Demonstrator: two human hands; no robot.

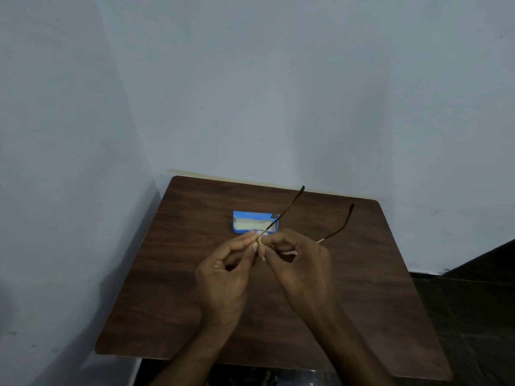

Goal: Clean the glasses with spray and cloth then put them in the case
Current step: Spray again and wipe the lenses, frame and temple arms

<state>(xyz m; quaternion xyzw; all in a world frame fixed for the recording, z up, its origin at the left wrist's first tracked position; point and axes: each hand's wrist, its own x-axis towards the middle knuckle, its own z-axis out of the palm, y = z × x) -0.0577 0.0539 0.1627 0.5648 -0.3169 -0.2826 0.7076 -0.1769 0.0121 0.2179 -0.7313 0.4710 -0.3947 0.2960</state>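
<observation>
Thin-framed glasses are held above the middle of the brown table, their two dark temple arms pointing away to the upper right. My left hand pinches a small pale yellow cloth against the rim of one lens. My right hand grips the frame from the other side, its fingers curled round it. Just beyond both hands an open blue glasses case with a pale lining lies on the table. No spray bottle is in view.
The table stands in a corner, with pale blue walls behind and to the left. Dark floor lies off the table's right edge.
</observation>
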